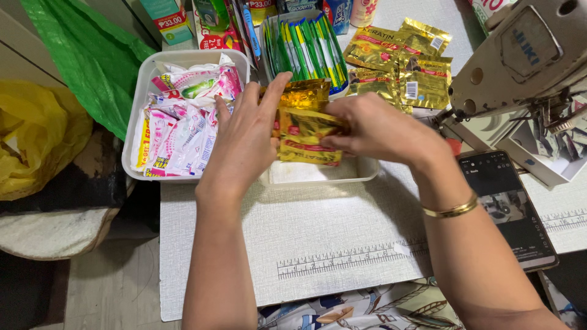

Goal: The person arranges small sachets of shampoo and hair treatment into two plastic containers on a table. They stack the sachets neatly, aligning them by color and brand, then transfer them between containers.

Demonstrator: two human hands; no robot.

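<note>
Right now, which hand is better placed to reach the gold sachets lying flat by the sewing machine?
Probably the right hand. It is on the side of the loose gold sachets, just below them, pinching the edge of the held gold packets. The left hand backs that stack on the far side, nearer the white tray.

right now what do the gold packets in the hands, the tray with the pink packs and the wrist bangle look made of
Gold sachets, held by left hand and right hand: likely metallised foil film, going by the glare and creases. White tray: probably plastic, with smooth, matte, rounded walls. Bangle: gold-coloured metal by its polished glint; the alloy cannot be told.
</note>
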